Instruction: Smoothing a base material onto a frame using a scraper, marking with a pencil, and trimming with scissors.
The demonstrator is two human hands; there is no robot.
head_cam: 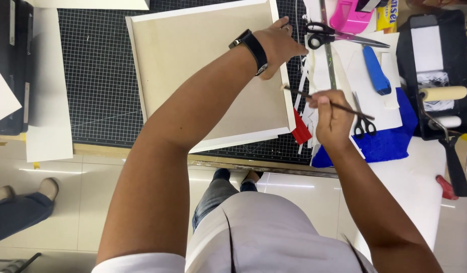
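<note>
A beige board with a white border (193,55) lies on a black gridded cutting mat (99,76). My left hand (280,44), with a black watch on the wrist, grips the board's right edge near its upper corner. My right hand (333,119) holds a thin dark brush (352,110). The brush tip touches the board's right edge just below my left hand.
Black scissors (319,34), a metal ruler (330,65), a blue-handled tool (376,71) and small scissors (363,124) lie to the right on white paper and blue cloth (390,141). A black paint tray (435,60) holds a roller (443,93). Another person's legs (21,207) stand at left.
</note>
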